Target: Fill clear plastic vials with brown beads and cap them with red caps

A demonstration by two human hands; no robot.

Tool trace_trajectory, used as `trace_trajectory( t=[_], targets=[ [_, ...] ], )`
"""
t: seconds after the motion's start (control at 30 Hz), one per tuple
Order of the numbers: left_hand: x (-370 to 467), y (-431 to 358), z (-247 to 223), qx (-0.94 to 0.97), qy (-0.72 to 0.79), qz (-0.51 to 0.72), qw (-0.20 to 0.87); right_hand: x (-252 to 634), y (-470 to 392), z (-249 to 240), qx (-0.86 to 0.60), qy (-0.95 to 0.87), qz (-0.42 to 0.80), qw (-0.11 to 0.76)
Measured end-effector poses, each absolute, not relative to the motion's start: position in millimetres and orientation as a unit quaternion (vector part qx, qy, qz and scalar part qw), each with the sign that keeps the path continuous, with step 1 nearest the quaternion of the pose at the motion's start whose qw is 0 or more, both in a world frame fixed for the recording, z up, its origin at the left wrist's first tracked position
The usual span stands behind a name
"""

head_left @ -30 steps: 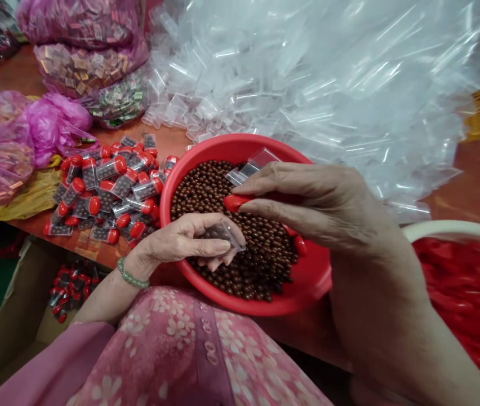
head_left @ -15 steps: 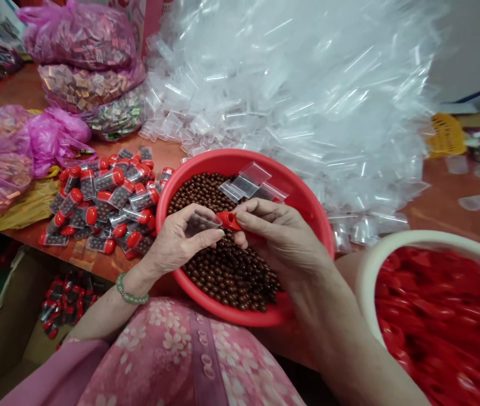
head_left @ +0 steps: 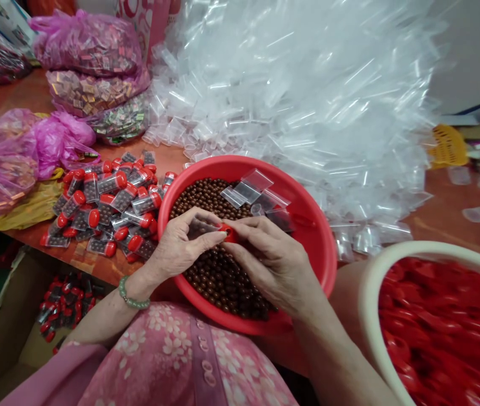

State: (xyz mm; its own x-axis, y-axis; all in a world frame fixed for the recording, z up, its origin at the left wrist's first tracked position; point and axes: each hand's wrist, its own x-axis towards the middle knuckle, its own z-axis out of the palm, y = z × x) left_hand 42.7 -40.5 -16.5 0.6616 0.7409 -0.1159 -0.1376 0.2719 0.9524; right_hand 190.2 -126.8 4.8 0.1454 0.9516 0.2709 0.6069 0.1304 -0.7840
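Observation:
Over a red basin my left hand is closed around a small clear plastic container with dark balls inside. A red cap sits at the container's mouth, pinched by my right hand; my fingers partly cover it, and I cannot tell whether it is fully seated. Below both hands, shiny brown balls fill much of the basin. Several clear empty containers lie on the balls and against the basin's far side.
Capped containers are heaped left of the basin; more lie in a cardboard box below. Behind rises a large pile of clear containers. A cream tub of red caps stands at right. Pink bags sit back left.
My right hand has brought the red cap left against the container's mouth, and its fingers now cover more of it. The view has shifted slightly.

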Motion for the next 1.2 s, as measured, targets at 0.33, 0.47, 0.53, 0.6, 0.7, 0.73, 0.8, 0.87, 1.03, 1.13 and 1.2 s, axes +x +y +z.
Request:
trace_trajectory(
  t=[0.33,0.47,0.53,0.6,0.7,0.73,0.8,0.87,1.03,1.13,1.2],
  targets=[
    [42,-43,-19,0.540,0.261,0.261,0.756,186,-116,11,-0.631,-0.516,0.244,0.525],
    [41,-44,-19,0.560,0.261,0.261,0.741,180,-114,11,-0.618,-0.557,0.210,0.513],
    [41,-44,-19,0.569,0.268,0.255,0.734,181,-114,10,-0.619,-0.564,0.197,0.509],
    [40,-44,-18,0.583,0.277,0.250,0.722,181,-114,9,-0.620,-0.570,0.189,0.504],
    [40,-45,-20,0.614,0.285,0.249,0.692,183,-115,8,-0.621,-0.578,0.183,0.496],
    [40,-46,-20,0.624,0.286,0.249,0.683,183,-115,8,-0.622,-0.580,0.182,0.493],
    [40,-47,-22,0.642,0.289,0.248,0.666,184,-115,7,-0.624,-0.589,0.180,0.480],
    [39,-48,-22,0.656,0.296,0.248,0.648,185,-115,5,-0.621,-0.604,0.166,0.471],
    [39,-48,-21,0.671,0.297,0.228,0.640,191,-115,2,-0.585,-0.655,0.123,0.463],
    [40,-48,-20,0.683,0.301,0.205,0.633,191,-116,2,-0.600,-0.653,0.139,0.440],
    [40,-48,-19,0.695,0.315,0.198,0.616,191,-117,1,-0.618,-0.642,0.144,0.430]
  ],
)
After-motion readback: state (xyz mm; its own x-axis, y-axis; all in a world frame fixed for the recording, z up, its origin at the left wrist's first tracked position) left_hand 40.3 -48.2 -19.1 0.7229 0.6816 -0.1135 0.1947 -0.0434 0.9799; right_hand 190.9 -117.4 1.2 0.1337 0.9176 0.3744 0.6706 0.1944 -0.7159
